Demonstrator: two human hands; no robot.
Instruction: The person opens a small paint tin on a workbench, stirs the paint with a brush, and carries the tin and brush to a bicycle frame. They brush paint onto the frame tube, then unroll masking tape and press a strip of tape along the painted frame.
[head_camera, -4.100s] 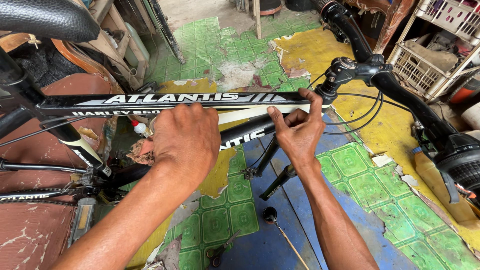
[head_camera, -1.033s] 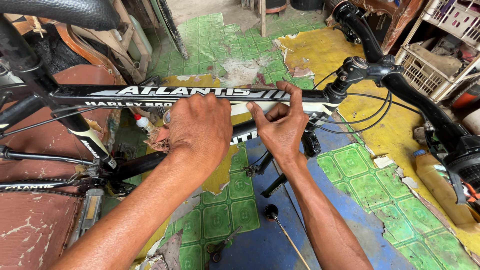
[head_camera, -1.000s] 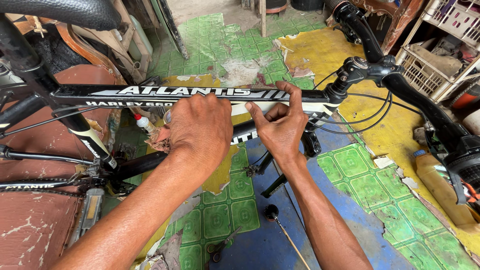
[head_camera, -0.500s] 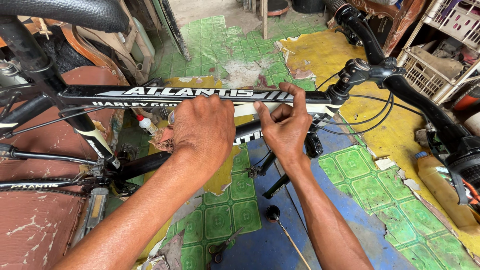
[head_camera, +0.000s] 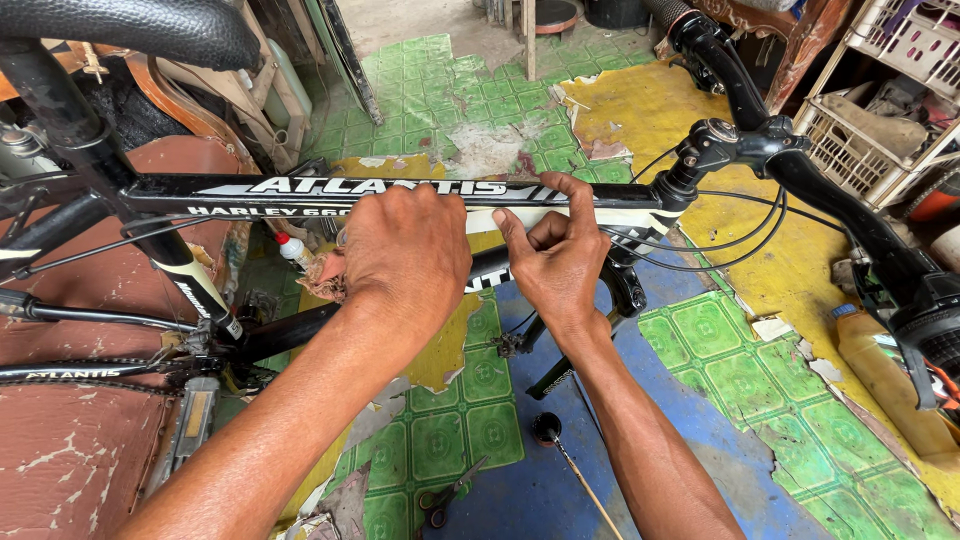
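A black bicycle with white lettering stands across my view, its top tube (head_camera: 250, 190) running left to right. My left hand (head_camera: 405, 250) rests against the near side of that tube with its fingers curled. A crumpled reddish rag (head_camera: 325, 277) sticks out beneath the hand. Just to its right, my right hand (head_camera: 555, 262) pinches the tube's white section. The index finger lies over the top and the thumb presses from below. The two hands almost touch. What lies under the left palm is hidden.
The saddle (head_camera: 130, 30) is at top left, and the handlebar (head_camera: 800, 170) with its cables is at right. Scissors (head_camera: 445, 495) and a thin handled tool (head_camera: 548, 430) lie on the peeling tiled floor. A small red-capped bottle (head_camera: 292, 250), a yellow bottle (head_camera: 885, 380) and a plastic crate (head_camera: 880, 110) stand around.
My right hand has slid left along the top tube, closer to my left hand. Over the last second both hands have stayed almost still on the tube.
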